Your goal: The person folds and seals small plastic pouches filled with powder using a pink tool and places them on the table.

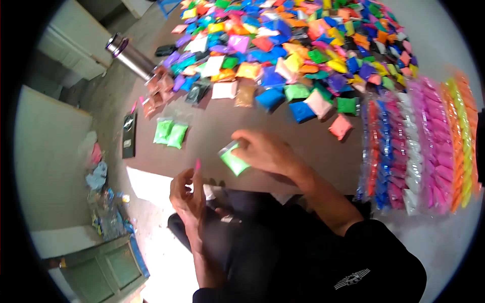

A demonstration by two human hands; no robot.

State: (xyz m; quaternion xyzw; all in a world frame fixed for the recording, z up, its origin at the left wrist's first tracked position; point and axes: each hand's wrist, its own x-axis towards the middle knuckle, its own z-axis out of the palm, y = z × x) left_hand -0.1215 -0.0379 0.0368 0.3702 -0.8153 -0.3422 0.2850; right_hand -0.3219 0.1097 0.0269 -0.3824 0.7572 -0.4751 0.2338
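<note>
My right hand (257, 149) pinches the top edge of a light green packet (235, 160) above the brown table (202, 111). Near the table's front edge is my left hand (188, 194), fingers curled, with a small pink object (197, 165) sticking up at its fingertips. A gap separates my two hands. Two more light green packets (176, 135) lie side by side on the table, ahead of my left hand. To the right of my right hand lies a coral packet (340, 127).
A large pile of colourful packets (247, 70) covers the table's far side. Long strips of packets (437, 146) hang at the right edge. A steel flask (132, 58) and a black case (129, 135) are at the left. Brown packets (160, 88) lie beside the flask.
</note>
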